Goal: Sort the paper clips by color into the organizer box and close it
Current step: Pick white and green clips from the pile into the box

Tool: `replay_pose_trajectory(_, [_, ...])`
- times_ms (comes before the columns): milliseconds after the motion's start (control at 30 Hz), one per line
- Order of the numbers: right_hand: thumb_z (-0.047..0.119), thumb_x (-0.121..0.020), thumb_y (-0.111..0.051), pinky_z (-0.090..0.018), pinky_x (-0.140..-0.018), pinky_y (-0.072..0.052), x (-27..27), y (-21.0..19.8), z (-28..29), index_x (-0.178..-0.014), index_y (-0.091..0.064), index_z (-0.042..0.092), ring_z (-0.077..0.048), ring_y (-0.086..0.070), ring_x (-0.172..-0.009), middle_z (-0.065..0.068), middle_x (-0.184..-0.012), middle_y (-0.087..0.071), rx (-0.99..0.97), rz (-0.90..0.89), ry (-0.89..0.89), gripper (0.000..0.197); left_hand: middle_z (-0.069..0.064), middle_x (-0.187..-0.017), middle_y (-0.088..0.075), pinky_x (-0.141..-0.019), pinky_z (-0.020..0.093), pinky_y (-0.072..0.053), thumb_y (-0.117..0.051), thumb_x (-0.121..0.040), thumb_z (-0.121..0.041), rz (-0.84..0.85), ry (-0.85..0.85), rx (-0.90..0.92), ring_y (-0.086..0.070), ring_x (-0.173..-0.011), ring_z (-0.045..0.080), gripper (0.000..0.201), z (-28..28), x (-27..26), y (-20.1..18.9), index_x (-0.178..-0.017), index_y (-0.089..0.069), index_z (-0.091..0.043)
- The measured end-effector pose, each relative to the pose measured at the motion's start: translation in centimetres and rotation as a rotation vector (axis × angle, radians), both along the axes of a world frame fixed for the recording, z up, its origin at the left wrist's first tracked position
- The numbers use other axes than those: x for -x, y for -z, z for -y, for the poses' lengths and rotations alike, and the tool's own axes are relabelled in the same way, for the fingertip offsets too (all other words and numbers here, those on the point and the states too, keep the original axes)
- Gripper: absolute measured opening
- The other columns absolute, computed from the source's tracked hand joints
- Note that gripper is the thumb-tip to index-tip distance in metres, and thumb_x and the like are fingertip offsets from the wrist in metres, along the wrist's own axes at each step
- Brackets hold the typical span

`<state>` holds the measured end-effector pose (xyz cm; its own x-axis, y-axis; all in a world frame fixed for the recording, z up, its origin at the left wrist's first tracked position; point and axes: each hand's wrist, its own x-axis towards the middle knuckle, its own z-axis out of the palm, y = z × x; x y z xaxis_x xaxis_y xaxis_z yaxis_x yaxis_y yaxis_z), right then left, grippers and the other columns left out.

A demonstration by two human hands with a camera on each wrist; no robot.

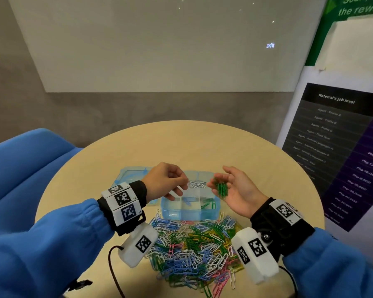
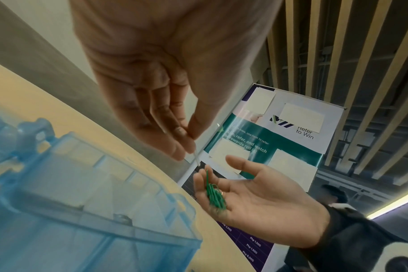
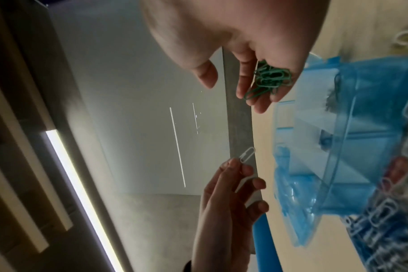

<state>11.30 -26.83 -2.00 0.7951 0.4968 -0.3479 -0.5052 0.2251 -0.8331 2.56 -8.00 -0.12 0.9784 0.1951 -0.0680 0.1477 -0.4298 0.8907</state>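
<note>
The clear blue organizer box [image 1: 181, 216] stands open mid-table, its lid [image 1: 134, 175] lying flat to the left. My left hand [image 1: 186, 183] hovers over the box and pinches a white paper clip [image 3: 247, 154] between thumb and fingertips. My right hand [image 1: 219, 177] is palm up beside it above the box's right side, with a bunch of green clips [image 1: 221, 189] lying on its relaxed fingers. More green clips [image 1: 208, 204] lie in the near right compartment. White clips [image 1: 197, 184] seem to lie in a far compartment. The mixed pile [image 1: 194, 248] is in front.
The round beige table [image 1: 202, 143] ends just behind the pile, near my wrists. A blue sofa [image 1: 26, 168] lies to the left, and a standing banner [image 1: 342, 147] at the right edge. A black cable [image 1: 111, 265] hangs from my left wrist.
</note>
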Motion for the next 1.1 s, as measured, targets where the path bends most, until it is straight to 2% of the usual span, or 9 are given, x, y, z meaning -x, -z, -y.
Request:
replay_pose_trajectory(233, [0.028,-0.102,-0.042,-0.027,-0.083,-0.041,0.5,0.3,-1.3,-0.077,-0.057,0.009,-0.023,-0.063,-0.083,-0.012,-0.084,-0.062,0.118,0.177,0.090,0.035,0.004,-0.082,-0.073,-0.050,0.023,-0.052,-0.061,-0.093,-0.018,-0.025,-0.032,-0.135,-0.066,-0.062,0.013,0.010,-0.9,-3.7,0.2,-0.085,-0.062,-0.012])
replay_pose_trajectory(333, [0.026,-0.103,-0.041,-0.038,-0.110,-0.033,0.4,0.5,-1.2,-0.077,-0.060,0.010,-0.024,-0.065,-0.088,-0.011,-0.086,-0.064,0.119,0.198,0.081,0.036,0.004,-0.083,-0.074,-0.049,0.021,-0.051,-0.061,-0.092,-0.019,-0.031,-0.060,-0.193,-0.066,-0.062,0.012,0.010,-1.2,-5.3,0.2,-0.085,-0.063,-0.013])
replay_pose_trajectory(400, [0.025,-0.103,-0.041,-0.044,-0.115,-0.027,0.3,0.5,-1.0,-0.078,-0.061,0.010,-0.025,-0.065,-0.092,-0.010,-0.086,-0.066,0.129,0.203,0.061,0.035,0.004,-0.087,-0.075,-0.049,0.021,-0.051,-0.062,-0.093,-0.020,-0.051,-0.060,-0.213,-0.066,-0.063,0.011,0.010,-1.2,-6.1,0.2,-0.088,-0.066,-0.013])
replay_pose_trajectory(500, [0.023,-0.102,-0.042,-0.043,-0.110,-0.032,0.4,0.1,-0.2,-0.079,-0.061,0.010,-0.027,-0.065,-0.097,-0.010,-0.085,-0.067,0.155,0.237,0.020,0.032,0.002,-0.092,-0.075,-0.050,0.019,-0.052,-0.059,-0.095,-0.022,-0.094,-0.033,-0.236,-0.066,-0.064,0.010,0.016,-1.1,-6.7,0.2,-0.102,-0.070,-0.012])
replay_pose_trajectory(600, [0.020,-0.098,-0.051,-0.038,-0.094,-0.040,0.3,0.0,1.0,-0.081,-0.062,0.012,-0.022,-0.065,-0.093,-0.008,-0.089,-0.069,0.270,0.387,-0.065,0.022,0.000,-0.095,-0.075,-0.052,0.020,-0.052,-0.056,-0.097,-0.023,-0.100,-0.005,-0.274,-0.067,-0.067,0.011,0.019,-1.0,-6.1,0.2,-0.110,-0.067,-0.014])
replay_pose_trajectory(733, [0.016,-0.096,-0.056,-0.029,-0.078,-0.045,0.1,0.5,3.0,-0.081,-0.065,0.012,-0.014,-0.065,-0.080,-0.002,-0.083,-0.069,0.444,0.666,-0.165,0.018,-0.001,-0.095,-0.075,-0.055,0.021,-0.053,-0.056,-0.097,-0.023,-0.082,0.096,-0.328,-0.068,-0.068,0.010,0.020,-1.0,-3.3,-0.3,-0.107,-0.070,-0.013])
replay_pose_trajectory(800, [0.017,-0.095,-0.058,-0.025,-0.072,-0.047,0.3,0.7,4.1,-0.083,-0.067,0.010,-0.012,-0.066,-0.074,-0.002,-0.082,-0.070,0.559,0.813,-0.321,0.016,-0.002,-0.093,-0.075,-0.055,0.021,-0.053,-0.057,-0.096,-0.022,-0.069,0.145,-0.364,-0.069,-0.070,0.010,0.018,-1.1,-1.5,-0.6,-0.103,-0.071,-0.013])
replay_pose_trajectory(933, [0.027,-0.091,-0.064,-0.023,-0.073,-0.052,1.4,1.3,5.2,-0.086,-0.071,0.022,-0.010,-0.067,-0.078,0.003,-0.085,-0.072,0.796,1.056,-0.627,0.010,-0.005,-0.093,-0.075,-0.057,0.021,-0.051,-0.060,-0.095,-0.020,-0.105,0.271,-0.387,-0.070,-0.074,0.008,0.013,-1.3,1.9,-0.7,-0.101,-0.071,-0.016])
replay_pose_trajectory(1100, [0.029,-0.087,-0.070,-0.011,-0.064,-0.045,3.2,1.8,4.5,-0.089,-0.074,0.027,-0.003,-0.062,-0.076,0.011,-0.085,-0.070,0.852,1.230,-0.730,0.005,-0.013,-0.083,-0.072,-0.058,0.014,-0.047,-0.067,-0.091,-0.020,-0.148,0.382,-0.421,-0.067,-0.066,0.007,0.011,-1.3,4.7,0.7,-0.100,-0.072,-0.017])
